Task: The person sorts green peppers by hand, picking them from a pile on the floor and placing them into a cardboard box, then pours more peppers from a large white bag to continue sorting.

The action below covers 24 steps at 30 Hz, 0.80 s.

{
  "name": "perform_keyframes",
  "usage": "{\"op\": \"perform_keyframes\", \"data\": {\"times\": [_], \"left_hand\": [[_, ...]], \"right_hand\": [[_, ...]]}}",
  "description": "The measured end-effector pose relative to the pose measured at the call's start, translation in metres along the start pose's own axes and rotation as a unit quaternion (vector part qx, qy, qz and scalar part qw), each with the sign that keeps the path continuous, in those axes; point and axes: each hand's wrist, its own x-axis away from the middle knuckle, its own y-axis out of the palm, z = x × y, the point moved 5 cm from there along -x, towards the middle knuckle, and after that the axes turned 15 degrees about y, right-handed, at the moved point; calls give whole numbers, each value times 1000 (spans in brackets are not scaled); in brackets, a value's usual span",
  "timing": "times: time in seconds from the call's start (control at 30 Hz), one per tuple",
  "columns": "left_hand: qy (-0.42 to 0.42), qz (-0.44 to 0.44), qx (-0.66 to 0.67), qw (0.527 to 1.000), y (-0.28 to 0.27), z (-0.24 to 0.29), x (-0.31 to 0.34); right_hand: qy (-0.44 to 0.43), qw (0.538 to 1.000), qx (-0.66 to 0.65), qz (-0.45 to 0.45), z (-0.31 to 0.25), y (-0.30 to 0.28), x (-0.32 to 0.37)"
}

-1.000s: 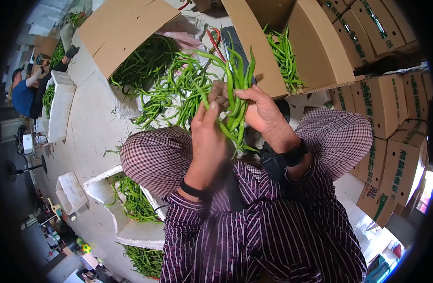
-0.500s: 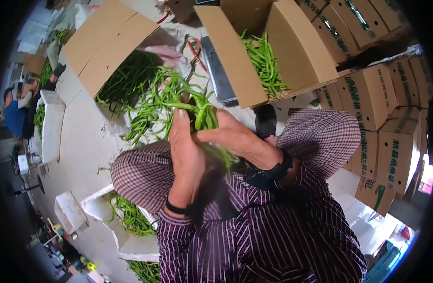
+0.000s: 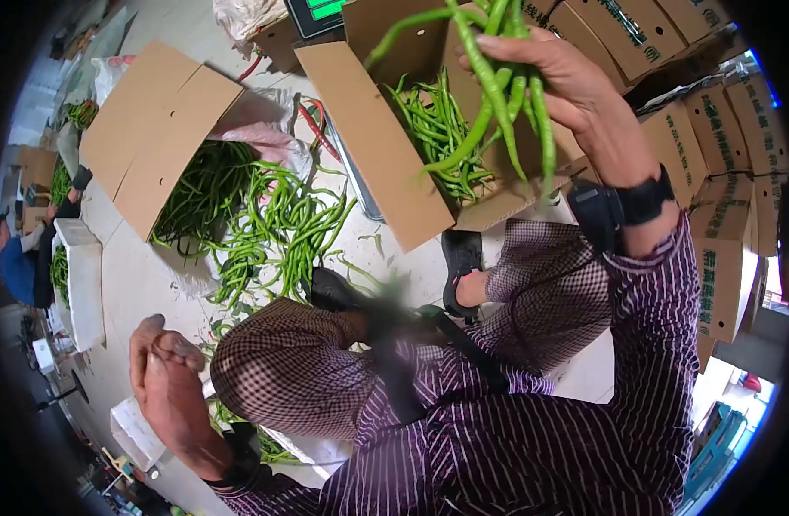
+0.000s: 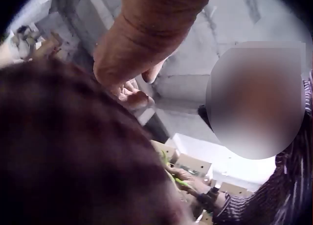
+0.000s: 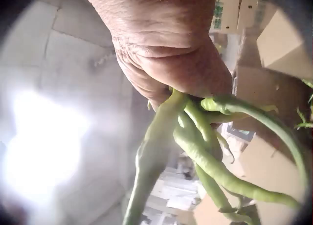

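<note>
In the head view my right hand is raised at the upper right. It grips a bunch of long green chili peppers over an upright cardboard box. Inside that box lie more green chilies. The right wrist view shows the held chilies hanging down from under the palm. My left hand is low at the left, beside my checked knee. Its fingers are loosely bent and nothing shows in them. In the left wrist view that hand appears against the ceiling.
Green chilies spill over the floor from a tipped carton. Red chilies lie by the upright box. A scale display glows behind it. Printed cartons are stacked at the right. Another person sits far left by a foam box.
Both hands were together around the chilies, then parted. The right hand carried the bunch up and right over the box; the left moved down and left. The head view has shifted.
</note>
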Motion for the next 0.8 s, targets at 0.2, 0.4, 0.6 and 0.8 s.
{"op": "perform_keyframes", "data": {"times": [0.2, 0.4, 0.6, 0.8], "left_hand": [[-88, 53, -123, 987, -82, -84, -36], [-283, 132, -195, 930, -151, -219, 0], [-256, 97, -220, 936, -169, -272, -4], [-231, 59, -264, 934, -164, -295, -7]], "right_hand": [[123, 946, 209, 214, 33, -102, -37], [50, 792, 522, 312, 3, -136, -1], [148, 880, 344, 292, 71, -189, -8], [74, 967, 177, 165, 48, -125, 0]]}}
